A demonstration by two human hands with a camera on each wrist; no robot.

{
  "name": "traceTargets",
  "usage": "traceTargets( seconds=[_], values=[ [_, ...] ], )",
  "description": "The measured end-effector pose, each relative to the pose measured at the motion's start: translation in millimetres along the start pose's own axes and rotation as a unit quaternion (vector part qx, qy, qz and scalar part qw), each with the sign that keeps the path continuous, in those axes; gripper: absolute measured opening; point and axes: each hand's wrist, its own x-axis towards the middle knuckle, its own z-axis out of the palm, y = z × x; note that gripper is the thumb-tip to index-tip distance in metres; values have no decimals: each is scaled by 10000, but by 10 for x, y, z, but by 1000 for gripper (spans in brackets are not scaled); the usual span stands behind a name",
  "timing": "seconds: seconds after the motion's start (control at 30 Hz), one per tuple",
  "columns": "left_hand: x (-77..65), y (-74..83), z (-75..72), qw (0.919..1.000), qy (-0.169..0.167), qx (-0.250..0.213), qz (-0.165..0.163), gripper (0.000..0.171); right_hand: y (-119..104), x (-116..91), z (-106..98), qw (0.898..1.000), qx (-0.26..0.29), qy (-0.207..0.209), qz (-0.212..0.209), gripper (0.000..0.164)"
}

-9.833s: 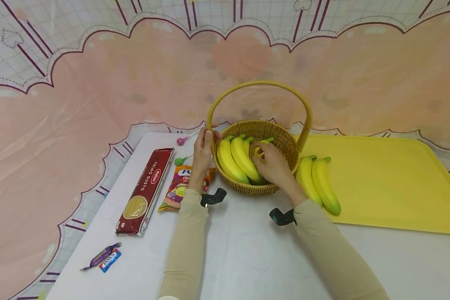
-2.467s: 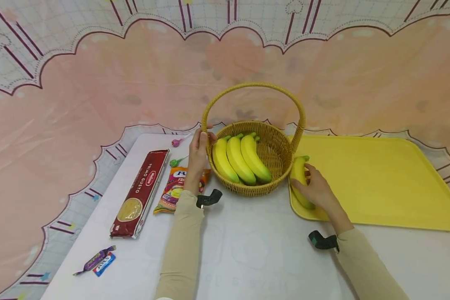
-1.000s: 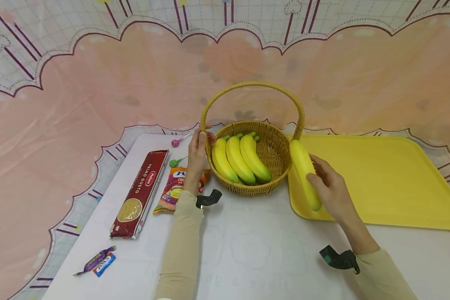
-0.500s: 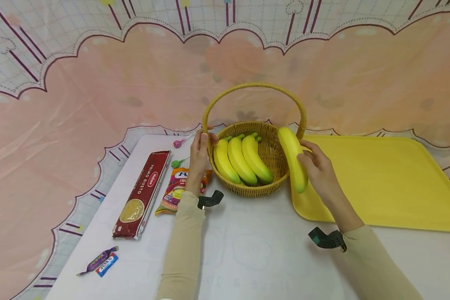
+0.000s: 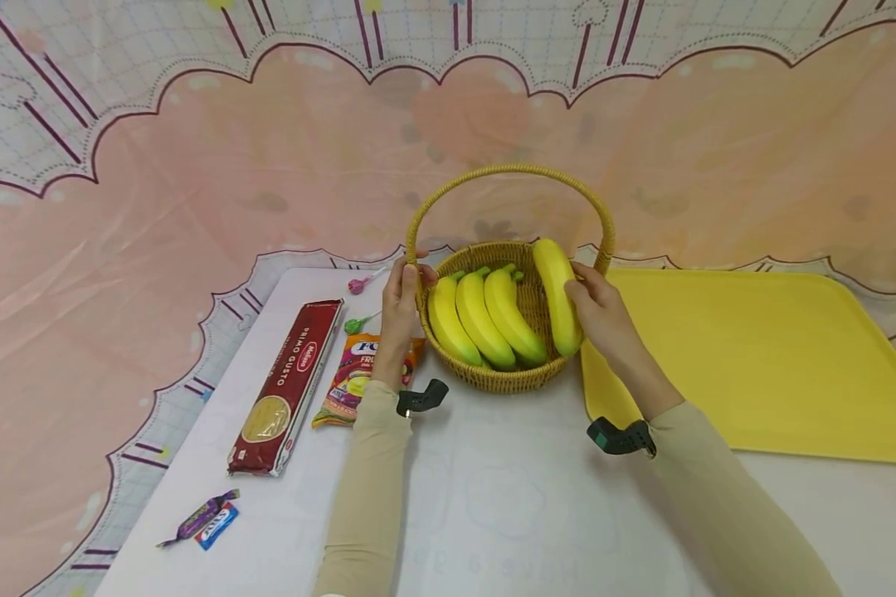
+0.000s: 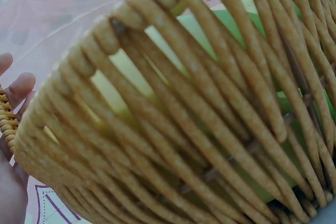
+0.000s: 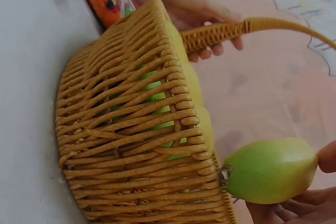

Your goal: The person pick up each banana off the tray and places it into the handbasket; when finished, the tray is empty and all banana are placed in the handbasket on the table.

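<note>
A wicker basket (image 5: 504, 380) with a tall arched handle (image 5: 513, 169) stands at the table's back. My left hand (image 5: 401, 305) grips the handle's left foot by the rim; in the right wrist view, its fingers curl round that foot. Inside the basket, several yellow bananas (image 5: 450, 323) with green tips lie side by side toward the left. Another banana (image 5: 556, 292) is pinched by my right hand (image 5: 599, 308) over the basket's right side, its lower end near the front rim. In the right wrist view, that banana's green end (image 7: 257, 174) hangs just past the wicker rim.
A yellow tray (image 5: 747, 356) lies right of the basket. On the left are a dark red spaghetti pack (image 5: 287, 385), an orange snack bag (image 5: 347, 381), a pink lollipop (image 5: 356, 286), a green lollipop (image 5: 354, 326) and two wrapped candies (image 5: 200, 518). A patterned cloth (image 5: 306, 166) hangs behind.
Two bananas lay on the tray at first; one went into the basket. My right hand then lifted the other and carried it left over the basket. My left hand stayed on the handle.
</note>
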Motion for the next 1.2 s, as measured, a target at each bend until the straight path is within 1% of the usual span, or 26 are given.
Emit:
traceTargets(
  seconds=[0.13,0.23,0.37,0.5,0.57,0.67,0.73,0.8,0.9,1.07,1.2],
  values=[
    [2,-18,9,10000,-12,-44,16,35,13,60,19,9999,-12,-92,133,54],
    [3,-15,15,10000,-7,-55,6,35,47,108,29,9989,-157,-380,243,56],
    [8,-3,18,10000,-25,-56,-18,36,71,168,41,9944,-607,-821,276,58],
    [13,5,7,10000,-38,-72,-45,37,49,241,55,9875,-1010,-1172,311,57],
    [12,6,0,9999,-31,-77,-81,37,30,280,67,9830,-1173,-1350,412,56],
    [9,4,-8,9999,-39,-90,-91,37,3,331,94,9747,-1541,-1517,565,56],
    [7,3,-9,9999,-23,-95,-82,37,1,359,117,9663,-1953,-1572,593,56],
    [7,-1,-9,9999,-13,-113,-56,37,10,377,147,9573,-2390,-1546,514,55],
    [12,-7,-8,9999,7,-129,-51,36,40,384,188,9463,-2915,-1378,231,52],
    [31,-18,-7,9999,-16,-144,-85,37,63,333,217,9366,-3395,-869,-77,50],
    [45,-18,-10,9999,-23,-116,-84,37,69,281,215,9300,-3624,-551,-267,47]
  ],
)
